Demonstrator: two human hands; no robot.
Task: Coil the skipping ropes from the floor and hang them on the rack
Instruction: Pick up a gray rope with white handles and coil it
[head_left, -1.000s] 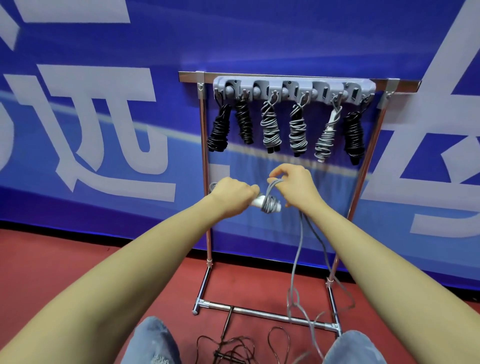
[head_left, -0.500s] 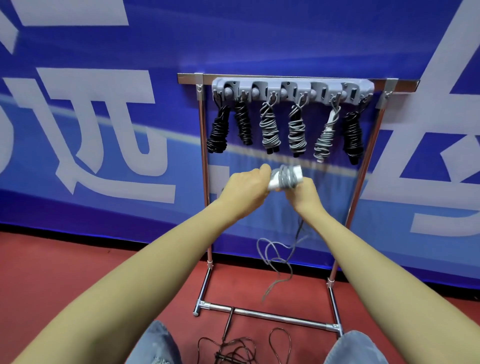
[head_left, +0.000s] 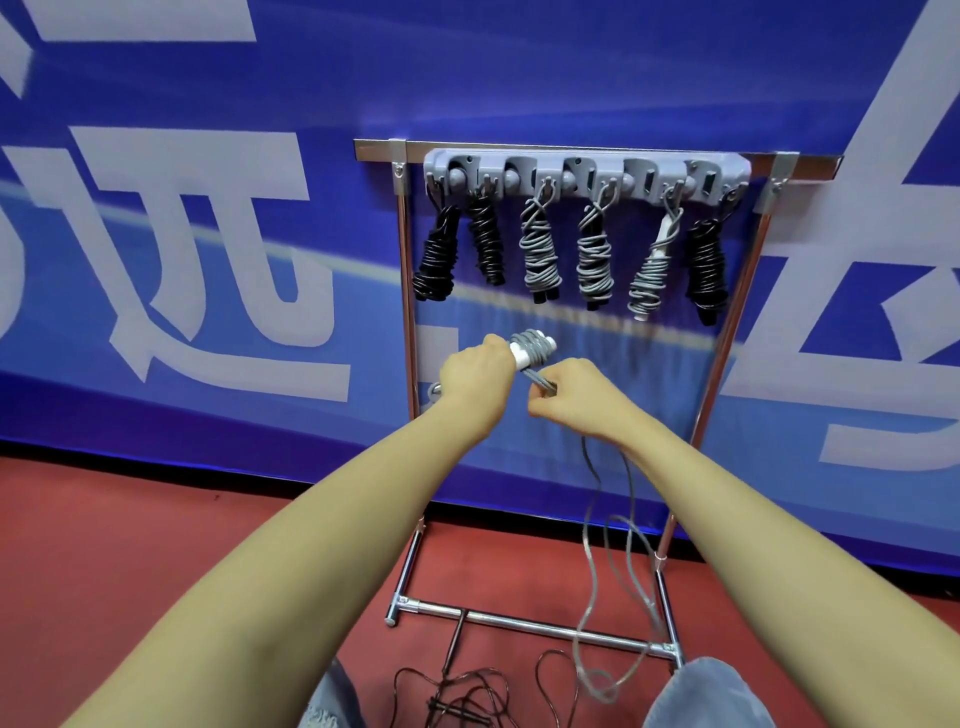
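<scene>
Now, white handles (head_left: 524, 354) wrapped in grey rope (head_left: 535, 343) are gripped by the left hand (head_left: 475, 376), loose rope is pinched by the right hand (head_left: 576, 397), rack (head_left: 587, 174) behind.

a grey skipping rope (head_left: 532, 347) is sitting partly wound round its white handles in front of the rack (head_left: 587, 171), its loose cord trailing down to the red floor. six coiled ropes (head_left: 540, 254), three black and three grey, are hanging side by side from the rack's grey hook bar. a thin dark rope (head_left: 467, 701) is lying tangled on the floor by the rack's base.
</scene>
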